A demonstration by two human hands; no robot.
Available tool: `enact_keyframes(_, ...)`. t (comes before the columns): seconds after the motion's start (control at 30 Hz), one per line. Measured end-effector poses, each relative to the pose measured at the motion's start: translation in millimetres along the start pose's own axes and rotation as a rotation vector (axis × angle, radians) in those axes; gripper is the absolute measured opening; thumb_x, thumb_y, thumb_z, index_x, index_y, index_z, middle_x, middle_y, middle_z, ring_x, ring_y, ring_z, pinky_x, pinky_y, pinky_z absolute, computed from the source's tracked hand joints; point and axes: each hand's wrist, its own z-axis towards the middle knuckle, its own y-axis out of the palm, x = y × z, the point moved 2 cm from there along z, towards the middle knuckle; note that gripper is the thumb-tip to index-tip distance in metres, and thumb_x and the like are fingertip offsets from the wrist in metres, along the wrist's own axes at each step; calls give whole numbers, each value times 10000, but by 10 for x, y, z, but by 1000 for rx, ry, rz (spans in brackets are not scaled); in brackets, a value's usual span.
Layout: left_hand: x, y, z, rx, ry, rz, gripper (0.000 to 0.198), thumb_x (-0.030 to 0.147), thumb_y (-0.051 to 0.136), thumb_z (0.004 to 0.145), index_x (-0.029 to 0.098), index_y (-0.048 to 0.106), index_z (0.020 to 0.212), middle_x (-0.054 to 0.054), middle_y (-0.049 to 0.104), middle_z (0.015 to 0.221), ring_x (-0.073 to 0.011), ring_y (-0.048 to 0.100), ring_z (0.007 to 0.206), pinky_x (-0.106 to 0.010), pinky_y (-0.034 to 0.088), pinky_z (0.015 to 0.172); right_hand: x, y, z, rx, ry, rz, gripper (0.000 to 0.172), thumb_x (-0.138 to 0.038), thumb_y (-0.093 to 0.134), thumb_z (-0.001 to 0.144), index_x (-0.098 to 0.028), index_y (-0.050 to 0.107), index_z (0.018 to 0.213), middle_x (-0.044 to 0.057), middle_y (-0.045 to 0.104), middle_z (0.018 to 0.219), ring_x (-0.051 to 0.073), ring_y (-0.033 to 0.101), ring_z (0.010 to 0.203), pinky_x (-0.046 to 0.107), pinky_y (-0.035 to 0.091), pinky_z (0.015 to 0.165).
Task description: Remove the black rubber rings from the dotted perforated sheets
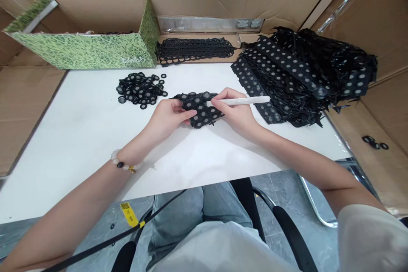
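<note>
1. Beaded bracelet (125, 163), pale with one dark bead, on my left wrist: it could catch the sheet's ragged edges if my wrist drifts inward.
2. My left hand (168, 118): fingers closed, grasping the black rubber sheet (199, 109) of grey-centred rings by its near side. A looser grip could let it twist or drop.
3. My right hand (232, 110): fingers pinched around a slim white stick (239, 101), its tip over the sheet. Too much pressure could make it skid into my left hand.
4. The sheet: held between my hands, low over the white table (79, 144); I cannot tell whether it touches. Hard pulling could tear its thin webbing.
5. Heap of loose black rings (140, 89), on the table beyond my left hand: a careless knock could scatter them.
6. Tall stack of black perforated strips (296, 74), to my right: tangled and uneven, so a brush from my right forearm could slide it.
7. Green patterned cardboard box (83, 53), farthest, beside a band of black ring strips (194, 49): too far off for my hands to disturb at present.
</note>
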Motion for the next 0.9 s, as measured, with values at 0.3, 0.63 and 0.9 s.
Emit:
enact_keyframes(0.3,57,0,-24,14,37,18,285,405,825,691,162,706,780,-29,705,677,-154,618,554,-274,537,542,-145,-235,64,39,-125,-269,147,-270,695,857,-211,654,728,10,682,752,184,601,734,336,451,706)
enact_keyframes(0.63,82,66,-60,-42,142,113,241,387,760,737,166,664,727,-25,686,728,-176,635,692,-273,518,649,-119,-22,-57,-147,-193,-100,161,-393,688,908,-235,690,876,46,763,1060,220,703,1035,406,530,948)
enact_keyframes(0.9,68,109,-108,-16,183,146,211,376,715,813,166,704,794,-49,744,826,-199,670,765,-290,541,711,-119,-25,-83,-164,-171,-124,217,-452,691,909,-237,703,885,34,759,930,209,696,904,360,544,800)
